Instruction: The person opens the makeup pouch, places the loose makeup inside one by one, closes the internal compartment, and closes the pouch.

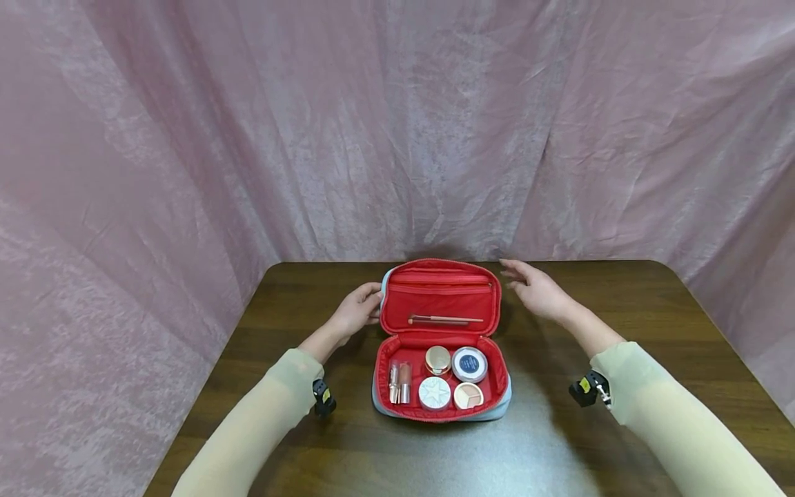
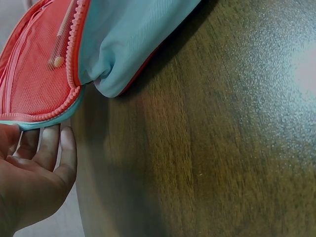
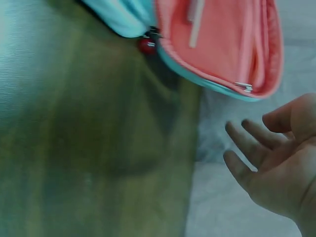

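A light-blue makeup bag (image 1: pixel 504 397) with a red lining lies unzipped, its lid (image 1: pixel 404 300) raised at the back. My left hand (image 1: pixel 358 310) holds the lid's left edge; in the left wrist view the fingers (image 2: pixel 48 148) reach behind the rim and the thumb lies at its front. My right hand (image 1: pixel 540 293) is beside the lid's right edge, apart from it, fingers spread loosely with nothing in them. A makeup brush (image 1: pixel 446 319) sits behind the lid's mesh. In the base are two lip gloss tubes (image 1: pixel 405 383), a gold compact (image 1: pixel 437 359) and several round cases.
The bag stands on a dark wooden table (image 1: pixel 577 442) near its back edge. Pink velvet curtains (image 1: pixel 447 124) hang directly behind the table and along the left side. A red zipper charm (image 3: pixel 147 45) dangles at the bag's right hinge corner.
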The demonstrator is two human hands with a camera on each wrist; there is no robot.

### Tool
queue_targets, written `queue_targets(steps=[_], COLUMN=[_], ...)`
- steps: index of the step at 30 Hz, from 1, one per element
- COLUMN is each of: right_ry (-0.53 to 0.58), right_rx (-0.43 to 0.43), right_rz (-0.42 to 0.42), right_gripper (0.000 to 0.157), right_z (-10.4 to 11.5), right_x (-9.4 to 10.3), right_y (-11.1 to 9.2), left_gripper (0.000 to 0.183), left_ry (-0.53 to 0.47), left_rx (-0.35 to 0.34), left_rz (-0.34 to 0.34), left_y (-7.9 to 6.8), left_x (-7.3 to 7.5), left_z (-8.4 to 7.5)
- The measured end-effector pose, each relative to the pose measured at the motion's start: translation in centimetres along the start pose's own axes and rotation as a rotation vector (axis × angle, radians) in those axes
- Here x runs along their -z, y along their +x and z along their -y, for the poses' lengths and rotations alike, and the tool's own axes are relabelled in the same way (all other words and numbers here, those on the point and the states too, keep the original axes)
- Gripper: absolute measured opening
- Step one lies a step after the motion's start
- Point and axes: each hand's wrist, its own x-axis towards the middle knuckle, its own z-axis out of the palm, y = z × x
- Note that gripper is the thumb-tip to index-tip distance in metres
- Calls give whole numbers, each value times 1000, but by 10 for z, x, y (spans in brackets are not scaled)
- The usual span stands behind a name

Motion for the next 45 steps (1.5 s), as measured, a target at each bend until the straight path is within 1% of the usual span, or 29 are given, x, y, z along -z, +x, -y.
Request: queue_targets(steps=[3,6,8,10,17,20,29,35,37,41,43,45], right_ry=[125,231,269,291,307,321,360,375,364,343,329,325], right_rx=[-26,-53,-73,-76,-42,-52,-111,-122,-120,-129,-132,-137], right_rz=[79,141,164,176,138,125,121,104,102,99,100,96], right_gripper=[57,60,59,58,52,49,37,31,29,28,28,28], right_z=[-10,-16,-18,-20,-24,-26,-24,-25,-26,-24,-23,-22], right_x=[-10,-17,-20,-21,-24,-27,-29,-31,-31,-33,-33,-33], right_y=[-4,-7,-9,-10,-12,-12,-9,-7,-7,-5,-5,-4], left_gripper=[34,34,34,34,35,34,33,33,33,35,37,40], left_ry=[1,-10,-15,-19,-21,-24,-19,-1,6,15,18,32], left_rx=[-2,-8,-9,-12,-23,-21,-8,-2,-2,3,3,-19], left_rz=[2,9,12,13,21,23,16,13,9,-5,-28,-62], left_y=[0,0,-1,0,2,3,3,3,2,2,1,2], left_x=[-1,-2,-2,-3,-5,-4,-5,-5,-4,-2,-1,0], left_z=[0,0,-1,-1,0,1,0,-2,-3,-5,-7,-10])
